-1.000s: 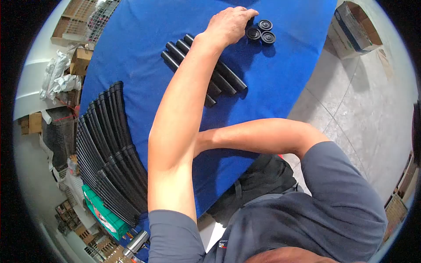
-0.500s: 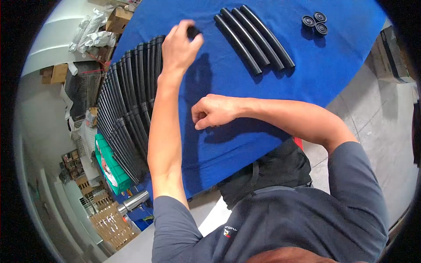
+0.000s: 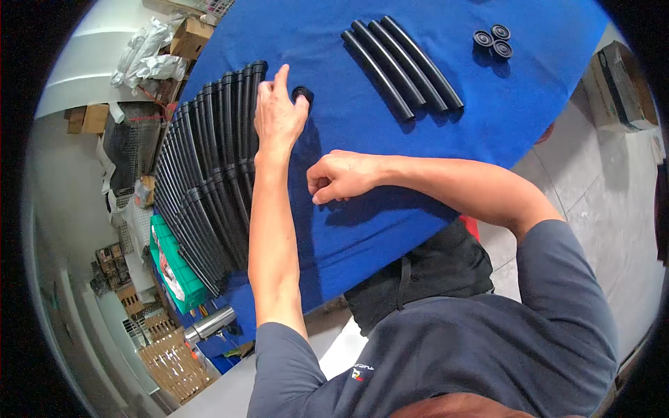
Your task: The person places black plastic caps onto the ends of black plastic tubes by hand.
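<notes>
My left hand [image 3: 279, 115] is over the right edge of a dense row of black tubes [image 3: 226, 118]. A round black cap [image 3: 302, 93] sits at its thumb, held against the hand, while one finger points away from me. Lower down, my right hand [image 3: 341, 175] is curled closed above the blue cloth [image 3: 376, 244]; its palm is hidden, so any object in it cannot be made out. Several separate black tubes [image 3: 404, 66] lie side by side beyond my hands. Three round black caps [image 3: 501, 49] sit together at the upper right.
A green crate [image 3: 174, 265] and a metal cylinder [image 3: 211, 323] are at the left edge of the table. Cardboard boxes [image 3: 191, 37] and plastic bags [image 3: 150, 59] lie past the upper left edge. Another box [image 3: 624, 87] stands on the floor at the right.
My left hand has come back towards me with the black cap, nearer the row of tubes, and one finger has straightened. My right hand has hardly moved.
</notes>
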Available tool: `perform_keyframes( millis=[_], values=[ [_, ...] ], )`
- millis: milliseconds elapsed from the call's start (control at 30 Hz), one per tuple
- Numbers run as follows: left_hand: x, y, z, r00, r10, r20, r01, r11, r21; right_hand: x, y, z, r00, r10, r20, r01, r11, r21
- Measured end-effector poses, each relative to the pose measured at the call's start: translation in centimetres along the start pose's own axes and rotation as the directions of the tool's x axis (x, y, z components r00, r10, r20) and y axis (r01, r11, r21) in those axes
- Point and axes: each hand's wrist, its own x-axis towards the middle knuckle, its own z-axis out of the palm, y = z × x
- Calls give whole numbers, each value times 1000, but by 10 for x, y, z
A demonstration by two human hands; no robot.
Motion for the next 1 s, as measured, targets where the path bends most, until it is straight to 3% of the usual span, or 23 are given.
perform_keyframes(
  millis=[133,233,333,433,567,667,700,867,1000],
  values=[
    [9,40,5,964,261,-56,-264,904,-335,-1,-2,0,1000,-10,-10,10,1000,19],
    [12,66,25,914,402,55,-366,876,-313,0,5,3,999,-39,-33,42,995,93],
    [11,76,35,908,380,176,-319,900,-297,0,3,0,995,-93,-24,95,989,116],
    [18,75,27,870,300,390,-160,922,-353,-2,2,1,998,-49,-41,53,993,104],
    [21,70,29,864,287,413,-99,902,-421,3,10,5,993,-103,-50,105,994,30],
    [26,76,27,819,194,539,82,892,-445,12,28,13,965,-233,-116,229,972,-47],
    [26,80,23,789,172,590,138,886,-443,5,15,8,973,-207,-104,205,978,-33],
    [29,81,28,785,118,608,298,789,-537,0,4,0,998,-66,-5,66,997,-39],
    [15,82,12,882,46,469,297,720,-628,-2,3,1,996,-77,-34,76,997,-24]
  ],
)
